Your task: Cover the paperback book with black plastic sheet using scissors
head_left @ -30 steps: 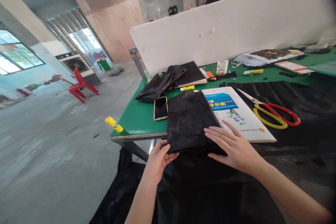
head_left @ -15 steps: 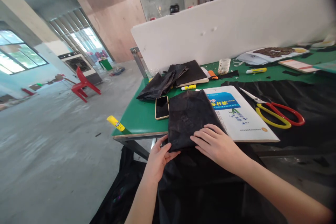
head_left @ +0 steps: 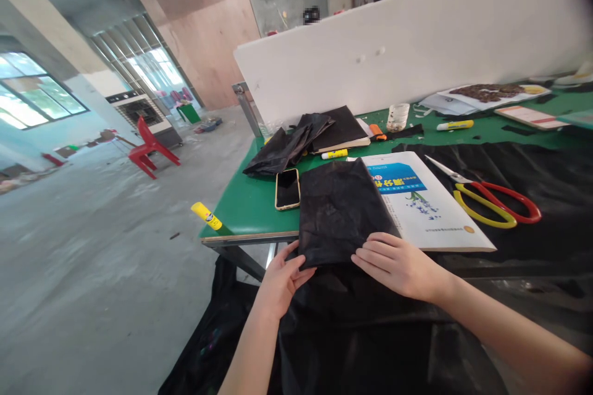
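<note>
A flat, wrinkled black fabric bag (head_left: 343, 210) lies at the table's front edge, partly over a white book (head_left: 435, 219) with a blue title panel. My left hand (head_left: 280, 284) pinches its near left corner, thumb on top and fingers underneath. On the near right edge, my right hand (head_left: 401, 265) has its fingers pressed together over the bag's edge; its thumb is hidden. Scissors (head_left: 495, 200) with one red and one yellow handle rest right of the book. A phone (head_left: 288, 189) lies just left of the bag.
On the green table (head_left: 250, 210), a yellow glue stick (head_left: 206, 216) stands at the left corner. Behind lie folded black bags (head_left: 285, 148), another glue stick (head_left: 334, 153) and a plastic cup (head_left: 397, 117). A white partition (head_left: 398, 49) rises at the back; black cloth (head_left: 384, 345) hangs in front.
My right hand has slid right and slightly towards me along the bag's near edge. My left hand keeps its hold on the corner. The view has shifted slightly.
</note>
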A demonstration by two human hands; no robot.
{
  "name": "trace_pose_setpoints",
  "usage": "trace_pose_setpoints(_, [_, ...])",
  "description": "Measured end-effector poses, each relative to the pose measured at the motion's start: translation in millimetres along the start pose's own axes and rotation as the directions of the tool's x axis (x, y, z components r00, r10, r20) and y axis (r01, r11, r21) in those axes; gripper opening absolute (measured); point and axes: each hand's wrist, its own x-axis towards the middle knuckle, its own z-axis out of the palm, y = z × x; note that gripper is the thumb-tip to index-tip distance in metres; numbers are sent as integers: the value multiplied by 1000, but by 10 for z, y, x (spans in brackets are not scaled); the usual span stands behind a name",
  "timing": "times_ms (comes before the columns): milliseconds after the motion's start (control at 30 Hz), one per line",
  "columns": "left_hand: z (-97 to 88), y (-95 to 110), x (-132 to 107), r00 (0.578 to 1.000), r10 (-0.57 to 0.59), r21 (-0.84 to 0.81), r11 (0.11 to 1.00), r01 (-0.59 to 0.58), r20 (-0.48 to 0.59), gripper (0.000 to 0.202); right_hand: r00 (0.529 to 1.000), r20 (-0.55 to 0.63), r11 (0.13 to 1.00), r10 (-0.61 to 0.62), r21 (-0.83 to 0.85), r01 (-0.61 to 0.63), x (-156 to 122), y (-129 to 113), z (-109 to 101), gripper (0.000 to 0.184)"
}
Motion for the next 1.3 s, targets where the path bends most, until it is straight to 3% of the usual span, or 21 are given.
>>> trace_pose_setpoints(133, [-13, -31, 12, 1000, -11, 1, 1000, 11, -7, 59, 999, 49, 1000, 14, 14, -15, -53, 16, -5, 27])
trace_pose_setpoints(300, [-8, -40, 6, 1000, -23, -36, 999, 23, -9, 52, 985, -16, 984, 174, 37, -173, -84, -11, -101, 36])
trace_pose_setpoints(400, [1, -33, 3, 1000, -22, -65, 998, 21, -10, 49, 977, 10, 977, 213, 10, -213, -129, -32, -108, 41])
trace_pose_setpoints(533, [-16, -11, 8, 1000, -15, -81, 997, 13, -24, 43, 966, 55, 966, 253, -71, -249, -277, -2, -75, 38])
trace_pose_setpoints(700, [-74, 27, 16, 1000, 15, -51, 999, -15, -4, 36, 975, 4, 974, 224, -28, -223, -521, 97, -121, 29])
trace_pose_setpoints(833, [-77, 75, 8, 1000, 22, 17, 1000, -22, 8, 43, 979, -48, 980, 197, -26, -199, -606, 169, -175, 30])
trace_pose_setpoints(1033, [-27, 130, 6, 995, 94, 94, 991, -97, 41, 60, 949, -158, 958, 272, -47, -282, -642, 245, -167, 35])
trace_pose_setpoints(1300, [-14, 64, 45, 995, 92, 127, 987, -96, 34, 65, 943, -153, 948, 295, -74, -309, -736, 257, -80, 35])
